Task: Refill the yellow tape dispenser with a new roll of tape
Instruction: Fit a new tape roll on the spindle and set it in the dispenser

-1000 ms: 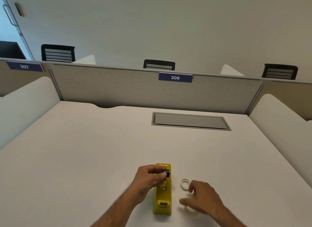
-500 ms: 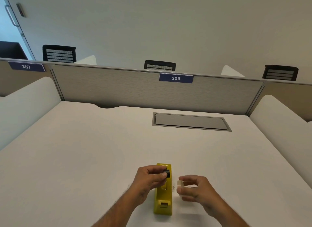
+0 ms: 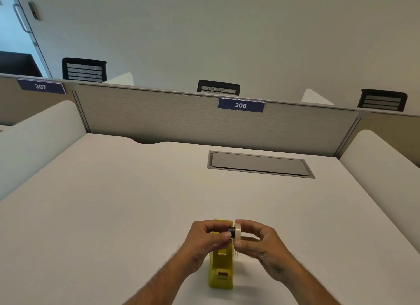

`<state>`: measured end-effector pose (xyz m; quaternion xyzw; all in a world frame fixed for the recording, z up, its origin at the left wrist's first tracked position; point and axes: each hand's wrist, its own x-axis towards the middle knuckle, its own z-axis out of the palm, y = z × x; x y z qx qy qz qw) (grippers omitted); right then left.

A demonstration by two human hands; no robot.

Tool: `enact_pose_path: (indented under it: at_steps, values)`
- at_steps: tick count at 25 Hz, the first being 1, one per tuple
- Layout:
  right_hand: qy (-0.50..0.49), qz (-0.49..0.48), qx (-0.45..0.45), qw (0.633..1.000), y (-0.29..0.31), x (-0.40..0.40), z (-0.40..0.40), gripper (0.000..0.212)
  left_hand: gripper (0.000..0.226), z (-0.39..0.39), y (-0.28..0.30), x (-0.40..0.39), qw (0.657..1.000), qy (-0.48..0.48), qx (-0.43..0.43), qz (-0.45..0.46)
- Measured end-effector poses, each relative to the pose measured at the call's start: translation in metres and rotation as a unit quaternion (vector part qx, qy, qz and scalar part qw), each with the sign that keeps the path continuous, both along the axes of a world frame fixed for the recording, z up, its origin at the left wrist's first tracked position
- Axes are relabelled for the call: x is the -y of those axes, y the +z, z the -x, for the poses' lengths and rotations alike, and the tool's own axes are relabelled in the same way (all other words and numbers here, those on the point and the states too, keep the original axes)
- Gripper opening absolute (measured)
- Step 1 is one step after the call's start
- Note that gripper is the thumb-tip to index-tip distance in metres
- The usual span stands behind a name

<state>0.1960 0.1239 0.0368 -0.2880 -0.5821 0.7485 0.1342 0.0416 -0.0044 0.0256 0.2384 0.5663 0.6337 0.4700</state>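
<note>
Head view: left hand [image 3: 205, 241] pinching the black spool [image 3: 231, 232], right hand [image 3: 261, 244] gripping the new roll of tape [image 3: 237, 233], the 2 pressed together just above the yellow dispenser [image 3: 221, 269] on the desk [image 3: 113, 213]. Spool out, roll apparently half-mounted; seating in the dispenser and threading the tape left to do.

The yellow tape dispenser [image 3: 221, 268], lying just below the fingers [image 3: 223, 234], is showing smooth, slightly glossy plastic. Between the fingers, the black core [image 3: 231, 231] is looking like matt plastic, and the roll of tape [image 3: 237, 231] pressed against it is gleaming pale and translucent. Beneath them the bench [image 3: 113, 213] is appearing matt and smooth. Well beyond the fingers, the divider panel [image 3: 181, 118] is showing a woven, cloth-like grain.
</note>
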Motion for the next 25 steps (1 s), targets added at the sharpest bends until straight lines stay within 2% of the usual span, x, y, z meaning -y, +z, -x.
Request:
enact_pose_path:
  at_steps: [9, 16, 20, 25]
  values:
    - [0.0, -0.012, 0.0, 1.0, -0.003, 0.003, 0.001, 0.048, 0.027, -0.005, 0.003, 0.001, 0.999, 0.01, -0.047, 0.025]
    - [0.007, -0.04, 0.009, 0.999, -0.006, 0.006, 0.003, 0.05, 0.026, -0.005, 0.006, 0.004, 0.992, -0.034, -0.119, 0.039]
    - [-0.001, -0.065, 0.023, 0.998, -0.008, 0.007, 0.008, 0.051, 0.03, 0.0, 0.007, 0.005, 0.985, -0.057, -0.154, 0.046]
    - [0.001, -0.145, 0.067, 0.987, -0.007, 0.009, 0.019, 0.051, 0.033, 0.014, -0.002, 0.005, 0.975, -0.013, -0.199, 0.1]
